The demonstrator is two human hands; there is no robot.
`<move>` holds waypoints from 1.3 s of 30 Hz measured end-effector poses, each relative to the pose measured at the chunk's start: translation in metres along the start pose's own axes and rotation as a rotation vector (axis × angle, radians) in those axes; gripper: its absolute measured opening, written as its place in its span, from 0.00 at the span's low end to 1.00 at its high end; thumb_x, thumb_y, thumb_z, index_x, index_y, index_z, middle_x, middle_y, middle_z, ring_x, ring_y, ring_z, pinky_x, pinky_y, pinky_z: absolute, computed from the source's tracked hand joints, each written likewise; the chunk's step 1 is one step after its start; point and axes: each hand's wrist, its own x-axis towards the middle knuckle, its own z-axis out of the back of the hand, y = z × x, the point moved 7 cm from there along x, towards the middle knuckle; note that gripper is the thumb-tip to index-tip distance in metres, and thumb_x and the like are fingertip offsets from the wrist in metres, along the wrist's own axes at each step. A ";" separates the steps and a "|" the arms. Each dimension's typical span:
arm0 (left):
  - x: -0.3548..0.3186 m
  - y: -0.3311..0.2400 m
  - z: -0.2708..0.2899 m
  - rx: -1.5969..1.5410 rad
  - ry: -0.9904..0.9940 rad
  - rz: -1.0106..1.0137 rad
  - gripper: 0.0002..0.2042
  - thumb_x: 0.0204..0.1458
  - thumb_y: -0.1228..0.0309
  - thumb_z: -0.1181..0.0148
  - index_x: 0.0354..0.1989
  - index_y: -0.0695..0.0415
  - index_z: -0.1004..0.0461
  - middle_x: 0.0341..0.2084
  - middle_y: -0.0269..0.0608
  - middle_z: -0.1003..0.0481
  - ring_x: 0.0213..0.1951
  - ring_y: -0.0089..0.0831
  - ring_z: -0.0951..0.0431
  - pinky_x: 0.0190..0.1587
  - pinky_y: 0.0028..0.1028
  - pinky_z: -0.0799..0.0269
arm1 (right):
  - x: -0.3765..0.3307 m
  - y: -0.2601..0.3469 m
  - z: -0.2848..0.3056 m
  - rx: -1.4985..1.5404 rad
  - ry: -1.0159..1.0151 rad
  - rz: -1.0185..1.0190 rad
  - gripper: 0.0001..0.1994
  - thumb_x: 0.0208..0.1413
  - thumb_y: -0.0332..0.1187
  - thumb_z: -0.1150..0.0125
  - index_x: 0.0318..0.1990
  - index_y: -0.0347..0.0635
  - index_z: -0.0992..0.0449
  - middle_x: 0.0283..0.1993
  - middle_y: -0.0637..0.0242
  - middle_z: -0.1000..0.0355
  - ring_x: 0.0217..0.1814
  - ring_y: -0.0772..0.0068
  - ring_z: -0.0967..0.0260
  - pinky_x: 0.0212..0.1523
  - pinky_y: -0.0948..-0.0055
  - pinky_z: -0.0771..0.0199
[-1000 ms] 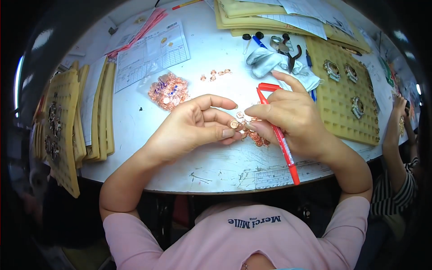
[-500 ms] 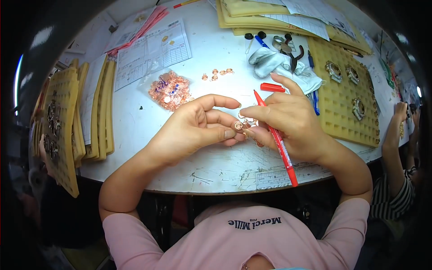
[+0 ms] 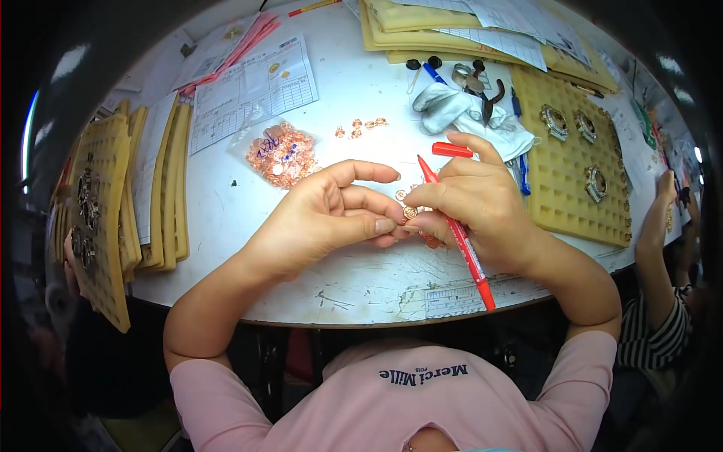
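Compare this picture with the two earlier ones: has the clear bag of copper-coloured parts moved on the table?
No. The clear bag of copper-coloured parts lies in the same spot just below the printed sheet in all three pictures.

Wearer: pink short-sleeved T-shirt [image 3: 422,407], dark printed lettering across chest, sleeves ending above elbows. Forearms bare. Left hand [image 3: 316,218] and right hand [image 3: 482,207] ungloved, no rings visible.

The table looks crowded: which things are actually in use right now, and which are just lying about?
In use: left hand, right hand, small copper ring, red pen.
Lying about: bag of copper rings, pliers, white cloth, printed sheet, yellow tray.
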 end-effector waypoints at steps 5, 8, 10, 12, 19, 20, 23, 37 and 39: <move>-0.001 0.002 0.001 -0.003 -0.012 -0.012 0.22 0.57 0.80 0.40 0.60 0.65 0.38 0.41 0.46 0.21 0.41 0.28 0.20 0.48 0.26 0.23 | -0.001 -0.006 0.001 0.084 -0.028 -0.033 0.12 0.48 0.40 0.27 0.36 0.48 0.22 0.20 0.71 0.34 0.26 0.69 0.33 0.58 0.55 0.34; 0.001 0.001 0.001 0.015 -0.027 0.000 0.23 0.57 0.81 0.40 0.60 0.65 0.38 0.41 0.46 0.21 0.40 0.28 0.20 0.47 0.25 0.23 | -0.003 -0.012 -0.001 0.144 -0.019 -0.073 0.11 0.49 0.40 0.28 0.36 0.48 0.22 0.18 0.72 0.35 0.25 0.70 0.33 0.59 0.56 0.36; 0.000 0.002 0.002 0.010 -0.021 -0.004 0.22 0.57 0.81 0.40 0.60 0.64 0.37 0.41 0.46 0.20 0.40 0.27 0.20 0.47 0.25 0.23 | -0.003 -0.013 -0.003 0.154 -0.024 -0.078 0.11 0.49 0.40 0.28 0.36 0.49 0.22 0.17 0.74 0.36 0.25 0.70 0.33 0.59 0.56 0.37; 0.001 0.002 0.002 0.019 -0.021 -0.005 0.22 0.57 0.81 0.40 0.60 0.64 0.37 0.41 0.46 0.20 0.40 0.27 0.20 0.47 0.25 0.23 | -0.003 -0.013 -0.003 0.161 -0.018 -0.083 0.11 0.50 0.40 0.29 0.36 0.49 0.22 0.16 0.75 0.36 0.25 0.71 0.33 0.59 0.56 0.37; -0.009 -0.022 0.010 0.262 -0.091 -0.114 0.22 0.58 0.79 0.40 0.60 0.65 0.36 0.45 0.47 0.21 0.46 0.30 0.19 0.48 0.27 0.23 | 0.000 -0.011 0.003 0.096 0.043 -0.098 0.09 0.49 0.37 0.28 0.35 0.48 0.21 0.18 0.71 0.35 0.26 0.68 0.33 0.61 0.54 0.37; -0.011 -0.034 0.018 0.445 -0.131 -0.219 0.19 0.57 0.79 0.40 0.57 0.65 0.31 0.45 0.44 0.21 0.47 0.28 0.20 0.47 0.25 0.23 | 0.001 -0.009 0.009 0.049 0.067 -0.104 0.08 0.49 0.36 0.28 0.35 0.48 0.21 0.18 0.71 0.35 0.26 0.67 0.32 0.62 0.53 0.37; -0.024 -0.064 0.032 1.045 -0.318 -0.249 0.10 0.53 0.78 0.37 0.44 0.62 0.21 0.40 0.38 0.20 0.38 0.23 0.22 0.40 0.24 0.27 | 0.004 -0.009 0.019 -0.020 0.119 -0.169 0.06 0.49 0.33 0.30 0.33 0.45 0.21 0.19 0.67 0.32 0.27 0.65 0.31 0.63 0.55 0.38; -0.013 -0.041 0.022 1.352 -0.137 -0.389 0.04 0.49 0.78 0.36 0.31 0.64 0.25 0.28 0.41 0.31 0.34 0.35 0.29 0.37 0.31 0.32 | 0.000 -0.009 0.026 -0.185 0.140 -0.180 0.13 0.49 0.31 0.29 0.43 0.42 0.20 0.25 0.66 0.31 0.32 0.65 0.30 0.67 0.52 0.43; -0.010 -0.039 0.018 1.198 -0.227 -0.435 0.03 0.51 0.79 0.37 0.32 0.63 0.25 0.26 0.38 0.29 0.29 0.26 0.29 0.32 0.25 0.31 | 0.000 -0.009 0.024 -0.147 0.110 -0.156 0.13 0.48 0.30 0.29 0.43 0.42 0.20 0.26 0.66 0.29 0.32 0.66 0.29 0.67 0.52 0.42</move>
